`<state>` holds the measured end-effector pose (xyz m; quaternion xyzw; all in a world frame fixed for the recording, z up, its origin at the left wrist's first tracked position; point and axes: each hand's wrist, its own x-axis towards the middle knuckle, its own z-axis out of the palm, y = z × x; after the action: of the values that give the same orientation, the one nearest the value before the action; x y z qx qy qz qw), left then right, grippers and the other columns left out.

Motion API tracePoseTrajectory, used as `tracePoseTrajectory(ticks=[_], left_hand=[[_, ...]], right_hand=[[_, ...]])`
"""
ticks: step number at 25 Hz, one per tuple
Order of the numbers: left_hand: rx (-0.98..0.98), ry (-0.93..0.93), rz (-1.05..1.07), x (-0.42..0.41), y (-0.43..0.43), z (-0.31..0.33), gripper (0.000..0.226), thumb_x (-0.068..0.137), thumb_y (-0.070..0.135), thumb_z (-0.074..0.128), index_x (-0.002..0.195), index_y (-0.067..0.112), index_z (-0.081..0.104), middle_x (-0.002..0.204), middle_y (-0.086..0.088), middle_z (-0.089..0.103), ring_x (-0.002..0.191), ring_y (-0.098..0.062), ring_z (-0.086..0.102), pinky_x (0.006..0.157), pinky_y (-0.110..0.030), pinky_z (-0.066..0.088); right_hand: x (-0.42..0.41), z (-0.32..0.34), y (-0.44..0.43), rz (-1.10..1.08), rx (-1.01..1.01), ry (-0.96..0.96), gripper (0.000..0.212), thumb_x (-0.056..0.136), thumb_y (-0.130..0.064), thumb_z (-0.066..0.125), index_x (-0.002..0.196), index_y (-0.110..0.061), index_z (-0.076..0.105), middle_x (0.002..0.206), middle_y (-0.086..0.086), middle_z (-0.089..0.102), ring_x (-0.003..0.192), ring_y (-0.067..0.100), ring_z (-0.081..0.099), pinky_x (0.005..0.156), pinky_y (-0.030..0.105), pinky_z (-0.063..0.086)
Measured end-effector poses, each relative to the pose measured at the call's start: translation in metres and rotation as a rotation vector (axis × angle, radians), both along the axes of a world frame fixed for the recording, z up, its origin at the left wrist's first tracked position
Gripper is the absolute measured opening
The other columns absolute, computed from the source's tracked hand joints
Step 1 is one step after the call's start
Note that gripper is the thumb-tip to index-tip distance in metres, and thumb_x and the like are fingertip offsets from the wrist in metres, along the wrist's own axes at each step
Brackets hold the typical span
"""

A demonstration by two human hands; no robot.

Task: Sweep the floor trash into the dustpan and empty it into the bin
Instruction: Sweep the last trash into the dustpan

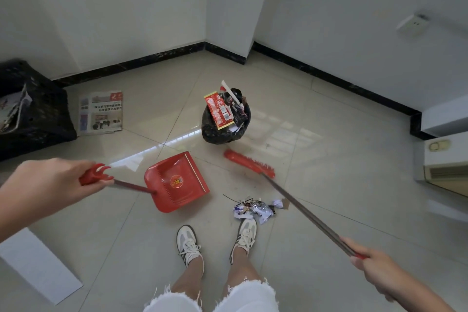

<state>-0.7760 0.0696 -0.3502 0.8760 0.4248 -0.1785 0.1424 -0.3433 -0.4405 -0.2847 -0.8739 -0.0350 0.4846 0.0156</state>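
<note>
Holding both tools, I assess the load first. The trash pile (255, 208) consists of crumpled wrappers, foil and paper scraps lying on the tiled floor (329, 159), just ahead of my right shoe (245, 235) and just to the right of the dustpan's open lip. I judge this material very light and springy: it should slide readily on glossy tile but may scatter or skip over the lip under a hard stroke. Short, low strokes are advised.

The red dustpan (177, 182) is rigid plastic and sits tilted, its open edge toward the pile. Its long handle ends in a red grip, which is the correct holding point. My left hand (50, 185) is closed around that grip, forearm extended forward from the lower left, wrist roughly level.

The red broom head (249, 163) lies beyond the pile, near the bin, bristles toward the floor; whether they are touching it I cannot tell. The shaft is thin, stiff metal. My right hand (377, 268) is clenched around its upper end, arm reaching in from the lower right, so the shaft runs diagonally across and above the pile's right edge.

The black-lined bin (225, 119) stands further ahead, already overfilled with packaging. Emptying there will need care, since light scraps could slide back off.
</note>
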Motion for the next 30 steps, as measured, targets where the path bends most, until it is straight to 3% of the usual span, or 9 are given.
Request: tracePoseTrajectory(ticks=[2, 4, 15, 20, 22, 25, 26, 28, 30], left_hand=[[-0.007, 0.001, -0.052, 0.035, -0.009, 0.032, 0.051, 0.069, 0.092, 0.048, 0.071, 0.040, 0.053, 0.046, 0.014, 0.049, 0.042, -0.007, 0.053, 0.049, -0.024, 0.050], [0.055, -0.024, -0.125, 0.071, -0.025, 0.046, 0.047, 0.071, 0.081, 0.052, 0.066, 0.034, 0.055, 0.042, 0.010, 0.046, 0.039, -0.014, 0.053, 0.040, -0.024, 0.043], [-0.040, -0.110, -0.080, 0.087, -0.017, -0.049, 0.068, 0.063, 0.101, 0.035, 0.103, 0.054, 0.062, 0.072, 0.033, 0.067, 0.065, 0.010, 0.064, 0.061, -0.021, 0.058], [0.036, -0.162, -0.218, 0.133, -0.031, -0.021, 0.049, 0.077, 0.082, 0.046, 0.071, 0.035, 0.055, 0.048, 0.013, 0.051, 0.042, -0.010, 0.056, 0.043, -0.030, 0.049], [0.087, -0.154, -0.295, 0.151, -0.035, -0.011, 0.049, 0.078, 0.077, 0.043, 0.063, 0.032, 0.054, 0.043, 0.012, 0.043, 0.034, -0.015, 0.051, 0.037, -0.024, 0.043], [0.145, -0.153, -0.394, 0.169, -0.036, 0.005, 0.060, 0.079, 0.079, 0.035, 0.057, 0.027, 0.056, 0.042, 0.010, 0.040, 0.030, -0.017, 0.044, 0.036, -0.017, 0.033], [0.155, -0.163, -0.430, 0.171, -0.037, 0.008, 0.066, 0.082, 0.081, 0.029, 0.057, 0.026, 0.056, 0.042, 0.009, 0.041, 0.030, -0.016, 0.044, 0.035, -0.017, 0.031], [0.167, -0.184, -0.547, 0.170, -0.034, 0.010, 0.063, 0.084, 0.076, 0.034, 0.058, 0.023, 0.056, 0.045, 0.008, 0.046, 0.030, -0.018, 0.048, 0.032, -0.020, 0.036], [0.132, -0.148, -0.655, 0.176, -0.030, 0.009, 0.047, 0.083, 0.063, 0.058, 0.062, 0.021, 0.060, 0.047, 0.007, 0.050, 0.032, -0.020, 0.051, 0.031, -0.023, 0.042]], right_hand=[[0.012, -0.008, 0.011, -0.076, 0.051, -0.025, 0.047, 0.096, -0.018, 0.044, 0.119, -0.059, 0.050, 0.046, -0.001, 0.030, 0.034, 0.010, 0.026, 0.040, 0.015, 0.022], [0.037, -0.028, 0.034, -0.092, 0.099, -0.058, 0.050, 0.093, -0.014, 0.041, 0.117, -0.058, 0.047, 0.046, 0.002, 0.031, 0.033, 0.012, 0.028, 0.039, 0.017, 0.025], [0.114, -0.186, 0.133, -0.104, 0.233, -0.053, 0.059, 0.082, -0.001, 0.050, 0.135, -0.028, 0.052, 0.052, 0.008, 0.048, 0.035, 0.020, 0.042, 0.038, 0.023, 0.037], [0.024, -0.146, 0.058, 0.098, 0.088, -0.009, 0.078, 0.077, 0.000, 0.045, 0.145, -0.038, 0.036, 0.085, 0.000, 0.059, 0.062, 0.013, 0.056, 0.057, 0.020, 0.044], [-0.019, -0.130, 0.039, 0.015, 0.034, 0.092, 0.074, 0.087, -0.009, 0.049, 0.148, -0.039, 0.020, 0.118, 0.004, 0.059, 0.100, 0.017, 0.060, 0.080, 0.016, 0.041], [-0.053, -0.111, 0.023, -0.118, 0.053, 0.162, 0.069, 0.095, -0.015, 0.055, 0.150, -0.007, 0.015, 0.158, 0.019, 0.018, 0.145, 0.027, 0.024, 0.110, 0.025, 0.019], [-0.050, -0.099, 0.020, -0.018, 0.082, 0.131, 0.058, 0.095, -0.015, 0.055, 0.147, -0.011, 0.031, 0.158, 0.019, 0.020, 0.145, 0.027, 0.024, 0.110, 0.025, 0.021], [-0.044, -0.064, 0.025, -0.085, 0.152, 0.049, 0.059, 0.083, -0.014, 0.055, 0.101, -0.071, 0.057, 0.138, 0.010, 0.055, 0.123, 0.009, 0.055, 0.083, 0.007, 0.041], [-0.037, -0.032, 0.016, -0.119, 0.095, 0.047, 0.073, 0.076, -0.007, 0.055, 0.081, -0.080, 0.049, 0.086, -0.006, 0.073, 0.060, -0.006, 0.065, 0.048, 0.004, 0.041]])
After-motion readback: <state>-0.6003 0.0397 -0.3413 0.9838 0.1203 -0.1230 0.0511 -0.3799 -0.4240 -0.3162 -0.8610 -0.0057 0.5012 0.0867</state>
